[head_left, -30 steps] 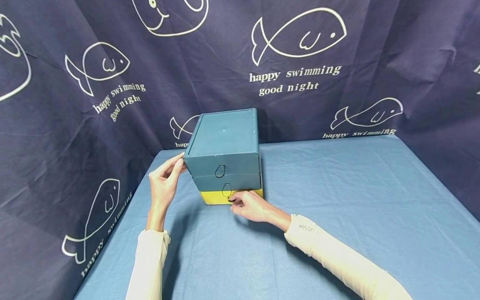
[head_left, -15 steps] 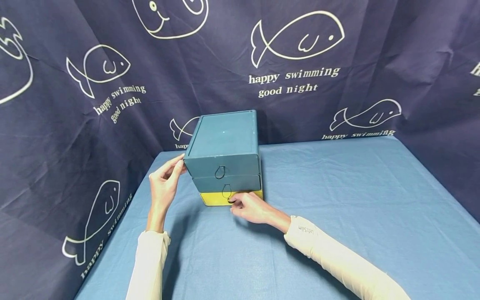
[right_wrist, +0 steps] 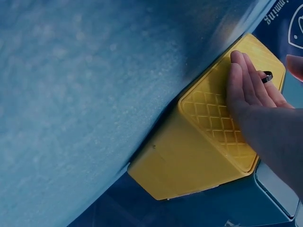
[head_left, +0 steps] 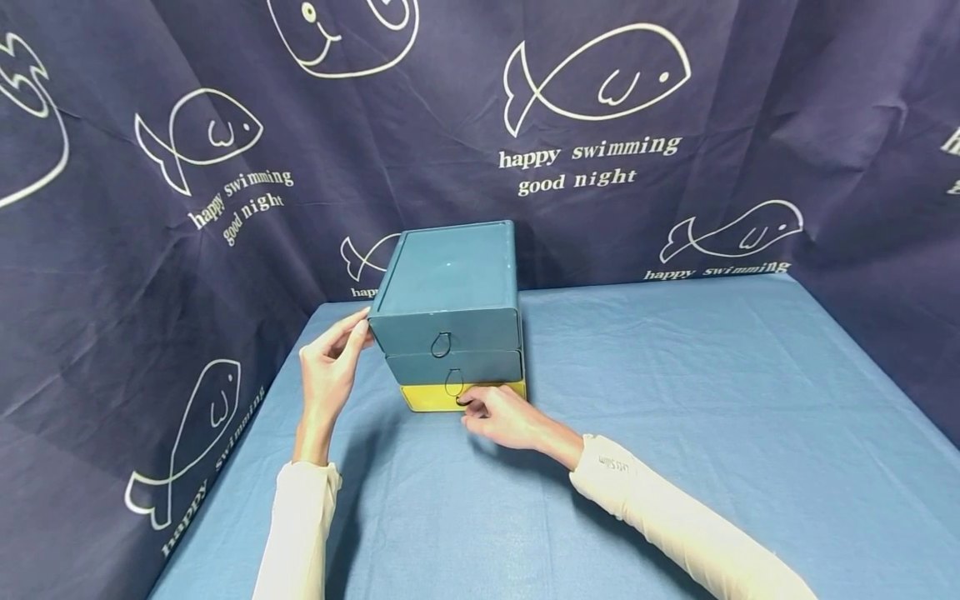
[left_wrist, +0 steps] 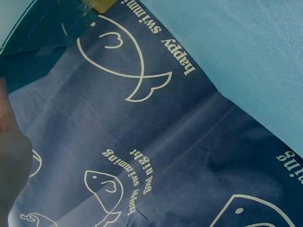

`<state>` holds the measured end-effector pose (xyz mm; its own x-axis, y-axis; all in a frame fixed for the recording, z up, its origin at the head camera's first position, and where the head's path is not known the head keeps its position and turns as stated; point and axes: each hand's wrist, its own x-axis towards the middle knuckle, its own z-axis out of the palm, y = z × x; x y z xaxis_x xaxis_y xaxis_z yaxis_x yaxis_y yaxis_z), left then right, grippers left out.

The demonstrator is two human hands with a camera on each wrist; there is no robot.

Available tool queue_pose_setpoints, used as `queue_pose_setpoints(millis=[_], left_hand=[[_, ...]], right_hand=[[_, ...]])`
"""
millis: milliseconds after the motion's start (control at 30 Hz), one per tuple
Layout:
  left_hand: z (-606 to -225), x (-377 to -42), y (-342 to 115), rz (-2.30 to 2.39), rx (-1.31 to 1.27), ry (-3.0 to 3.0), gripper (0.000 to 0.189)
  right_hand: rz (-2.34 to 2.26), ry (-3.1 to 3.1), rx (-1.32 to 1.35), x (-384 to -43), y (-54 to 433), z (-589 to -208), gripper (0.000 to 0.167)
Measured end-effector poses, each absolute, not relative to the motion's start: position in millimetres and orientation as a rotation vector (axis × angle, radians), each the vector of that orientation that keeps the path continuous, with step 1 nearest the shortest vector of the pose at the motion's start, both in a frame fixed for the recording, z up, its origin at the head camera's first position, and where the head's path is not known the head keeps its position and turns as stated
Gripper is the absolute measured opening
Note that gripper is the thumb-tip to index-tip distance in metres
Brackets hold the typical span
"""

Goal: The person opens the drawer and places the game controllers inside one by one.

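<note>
A small drawer cabinet (head_left: 450,275) stands on the table, its two upper drawers dark teal and the bottom drawer (head_left: 427,398) yellow, all looking closed. My left hand (head_left: 330,358) touches the cabinet's left side by the upper front corner, fingers fairly straight; only part of it shows in the left wrist view. At the yellow drawer's front is my right hand (head_left: 506,415). A small black pull loop (right_wrist: 267,76) goes round one of its fingers in the right wrist view. The other fingers lie against the yellow front, which has a raised grid pattern.
Thin dark pull loops hang on the top drawer (head_left: 440,344) and the middle drawer (head_left: 453,382). A blue cloth covers the table (head_left: 675,400). Behind and at the sides hangs a navy curtain (head_left: 450,125) with white fish drawings and lettering.
</note>
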<state>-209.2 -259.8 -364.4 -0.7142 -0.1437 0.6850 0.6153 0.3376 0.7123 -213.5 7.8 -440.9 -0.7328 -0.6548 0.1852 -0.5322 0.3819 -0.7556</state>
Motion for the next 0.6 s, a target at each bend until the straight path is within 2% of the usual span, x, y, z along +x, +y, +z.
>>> queue_pose_setpoints(millis=[333,600], left_hand=[[-368,-209,-260,-1.396,-0.413,-1.926,0.026],[-385,-198,-271,-1.276,-0.366,-2.018,0.03]], right_hand=[[-1.372,2.491,-1.072,-202,25,-437,0.035],[-1.426,2.538,-1.065,-187,59,-438,0.032]])
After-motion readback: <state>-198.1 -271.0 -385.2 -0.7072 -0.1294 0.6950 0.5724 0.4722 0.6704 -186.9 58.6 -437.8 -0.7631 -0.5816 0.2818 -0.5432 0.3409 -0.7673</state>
